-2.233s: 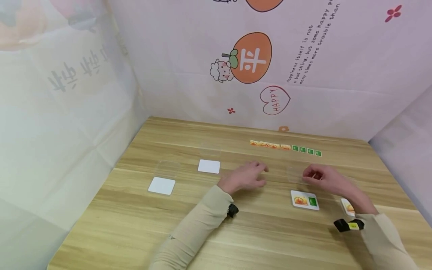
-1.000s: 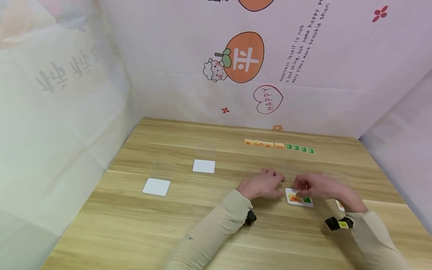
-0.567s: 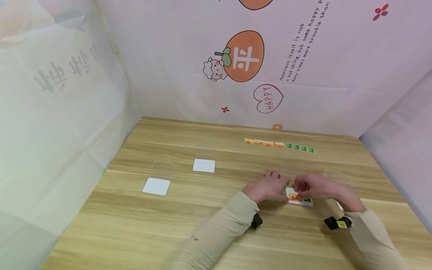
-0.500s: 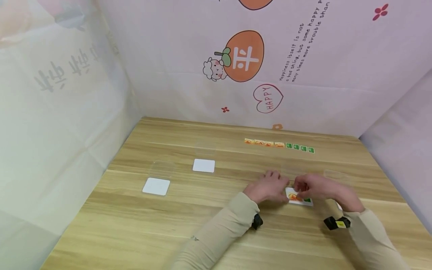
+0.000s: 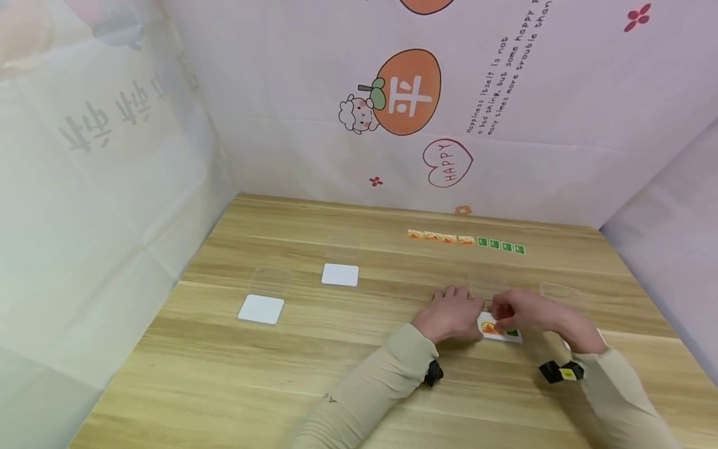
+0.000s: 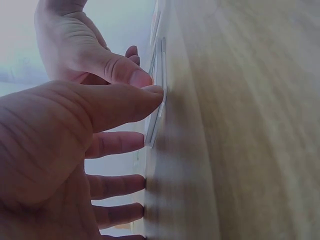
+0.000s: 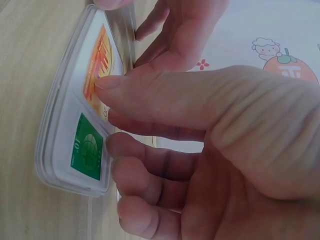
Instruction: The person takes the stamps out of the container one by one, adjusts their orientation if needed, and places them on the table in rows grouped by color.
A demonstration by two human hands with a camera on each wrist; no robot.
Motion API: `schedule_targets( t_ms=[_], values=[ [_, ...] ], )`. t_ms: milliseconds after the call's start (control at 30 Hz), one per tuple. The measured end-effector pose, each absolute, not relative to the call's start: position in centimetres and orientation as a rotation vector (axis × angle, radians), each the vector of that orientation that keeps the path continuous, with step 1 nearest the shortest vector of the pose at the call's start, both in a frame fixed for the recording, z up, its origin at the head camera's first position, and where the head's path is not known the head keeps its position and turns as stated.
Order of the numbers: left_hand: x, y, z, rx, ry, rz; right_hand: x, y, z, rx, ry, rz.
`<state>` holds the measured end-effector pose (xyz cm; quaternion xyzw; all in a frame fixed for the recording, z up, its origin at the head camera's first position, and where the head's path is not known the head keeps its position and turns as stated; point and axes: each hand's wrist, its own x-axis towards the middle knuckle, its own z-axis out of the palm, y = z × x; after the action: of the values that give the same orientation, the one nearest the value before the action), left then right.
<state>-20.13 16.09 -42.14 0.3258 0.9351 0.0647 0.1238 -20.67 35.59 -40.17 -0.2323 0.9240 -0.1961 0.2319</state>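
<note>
Before me lies a small clear card case (image 7: 47,125) with a white card, an orange stamp (image 7: 102,60) and a green stamp (image 7: 86,150) in it. My left hand (image 5: 453,313) holds the case's left end between thumb and index finger; its other fingers rest on the table. Over the right part of the case, my right hand (image 5: 527,310) has its thumb on the orange stamp and its curled fingers at the far edge. From the head view the green stamp is partly hidden by that hand. The clear lid (image 5: 487,282) lies flat behind.
Two white cards in clear cases, one nearer (image 5: 261,309) and one farther (image 5: 339,275), lie at left. Orange stamps (image 5: 432,237) and green stamps (image 5: 495,244) form a row near the back wall. My right wrist partly covers another case (image 5: 566,342).
My left hand has moved right to the case's left end. From the lid behind, my right hand has come forward onto the case, its thumb now on the orange stamp.
</note>
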Motion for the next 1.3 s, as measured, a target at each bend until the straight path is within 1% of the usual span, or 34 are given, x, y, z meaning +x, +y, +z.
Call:
schedule_targets(
  t_ms=[800,1300],
  values=[
    [-19.83,16.19,-41.78,0.952,2.735,0.123,-20.61,35.79,-40.08,-0.634,2.533,-0.557],
    [-20.21,16.25,-42.25,0.972,2.731,0.145,-20.71,35.69,-39.9,-0.653,2.539,-0.569]
  ],
)
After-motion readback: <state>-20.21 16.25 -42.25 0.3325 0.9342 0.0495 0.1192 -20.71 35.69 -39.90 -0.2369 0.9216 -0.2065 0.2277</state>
